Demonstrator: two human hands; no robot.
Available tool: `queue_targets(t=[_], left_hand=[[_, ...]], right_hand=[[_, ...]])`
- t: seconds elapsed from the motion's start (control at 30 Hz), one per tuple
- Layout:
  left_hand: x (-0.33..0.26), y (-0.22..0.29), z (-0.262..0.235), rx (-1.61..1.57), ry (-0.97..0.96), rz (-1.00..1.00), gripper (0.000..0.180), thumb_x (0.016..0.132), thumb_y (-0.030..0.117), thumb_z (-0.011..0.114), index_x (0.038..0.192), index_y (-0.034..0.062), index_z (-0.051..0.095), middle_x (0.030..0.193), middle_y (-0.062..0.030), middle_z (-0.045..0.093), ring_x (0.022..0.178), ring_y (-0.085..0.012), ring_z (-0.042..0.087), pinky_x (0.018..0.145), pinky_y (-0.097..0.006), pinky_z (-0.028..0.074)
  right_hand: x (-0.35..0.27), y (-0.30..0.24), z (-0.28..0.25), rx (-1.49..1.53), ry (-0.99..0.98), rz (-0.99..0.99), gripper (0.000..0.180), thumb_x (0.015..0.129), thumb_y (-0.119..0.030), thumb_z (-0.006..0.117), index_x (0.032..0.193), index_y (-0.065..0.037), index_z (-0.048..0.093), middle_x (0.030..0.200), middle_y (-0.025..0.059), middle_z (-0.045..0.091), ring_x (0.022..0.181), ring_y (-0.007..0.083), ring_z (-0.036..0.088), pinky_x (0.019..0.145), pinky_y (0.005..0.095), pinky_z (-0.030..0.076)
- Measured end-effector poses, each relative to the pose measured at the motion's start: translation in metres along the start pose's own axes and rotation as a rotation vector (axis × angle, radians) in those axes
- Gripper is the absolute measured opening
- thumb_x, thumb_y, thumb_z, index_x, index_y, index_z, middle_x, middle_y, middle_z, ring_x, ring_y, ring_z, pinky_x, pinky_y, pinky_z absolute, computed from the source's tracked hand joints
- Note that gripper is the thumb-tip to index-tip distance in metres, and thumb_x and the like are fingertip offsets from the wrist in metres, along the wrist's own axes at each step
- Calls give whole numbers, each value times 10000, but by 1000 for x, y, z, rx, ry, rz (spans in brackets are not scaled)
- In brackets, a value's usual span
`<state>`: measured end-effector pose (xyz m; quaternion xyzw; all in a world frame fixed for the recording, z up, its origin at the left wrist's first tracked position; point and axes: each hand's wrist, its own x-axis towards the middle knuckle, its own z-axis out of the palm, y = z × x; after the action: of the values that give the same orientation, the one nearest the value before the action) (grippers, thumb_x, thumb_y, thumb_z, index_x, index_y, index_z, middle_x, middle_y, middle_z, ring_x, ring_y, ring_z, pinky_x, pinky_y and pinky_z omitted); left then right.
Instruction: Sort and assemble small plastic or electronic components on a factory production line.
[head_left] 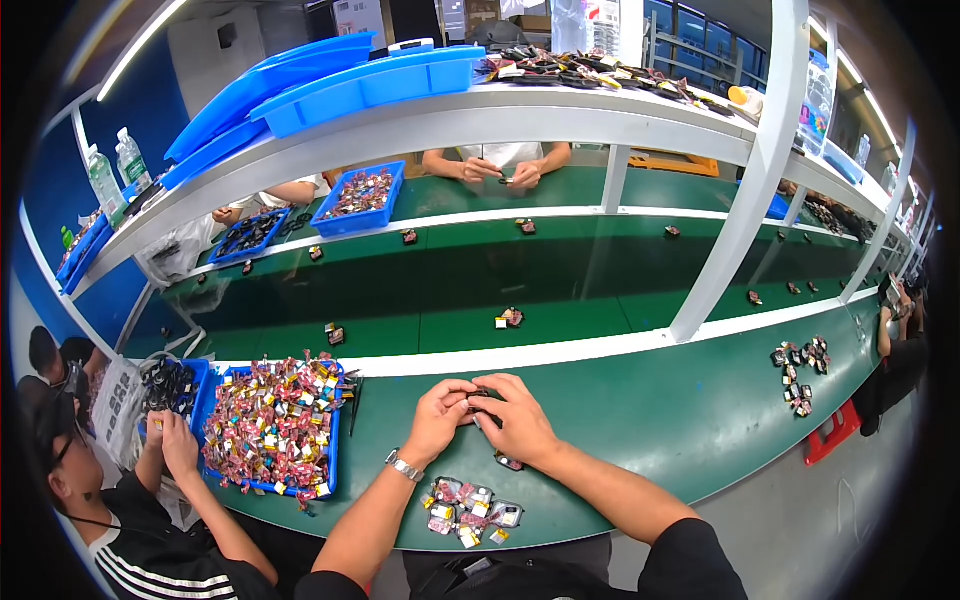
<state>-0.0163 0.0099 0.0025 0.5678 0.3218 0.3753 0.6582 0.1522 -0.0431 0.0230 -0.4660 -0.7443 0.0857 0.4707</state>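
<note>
Green worktop (620,420) spreads before us, small parts (472,508) clustered nearby. Fingers of our left hand (436,420) and right hand (522,424) pinch what seems a dark piece (484,395), mostly hidden.

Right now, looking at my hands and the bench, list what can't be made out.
Head view: dark piece, its full shape mostly hidden by the left hand and right hand.
Head view: small unit, partly hidden by the right hand.
Head view: floor of the near blue tray, buried under piled parts.
Head view: head of the person opposite, blocked by the shelf.
</note>
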Motion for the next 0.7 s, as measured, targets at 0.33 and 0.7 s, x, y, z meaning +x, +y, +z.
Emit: queue_targets(t=[0.33, 0.7], left_hand=[[1, 4, -3, -143, -63, -49, 315, 954, -22, 489, 1269, -12, 515, 1207, -141, 616, 1057, -180, 630, 881, -294, 562], [1, 3, -5, -175, -39, -77, 328, 957, 13, 519, 1282, -31, 500, 1175, -126, 628, 1036, -186, 642, 867, -306, 574]], right_hand=[[-3, 7, 2, 39, 41, 86, 183, 746, -37, 707, 926, -64, 721, 1172, 79, 621, 1123, 292, 547, 922, 383, 485], [2, 1, -2, 109, -3, 104, 216, 768, -37, 684, 983, -53, 679, 1179, 91, 602, 1138, 309, 537, 941, 394, 473]])
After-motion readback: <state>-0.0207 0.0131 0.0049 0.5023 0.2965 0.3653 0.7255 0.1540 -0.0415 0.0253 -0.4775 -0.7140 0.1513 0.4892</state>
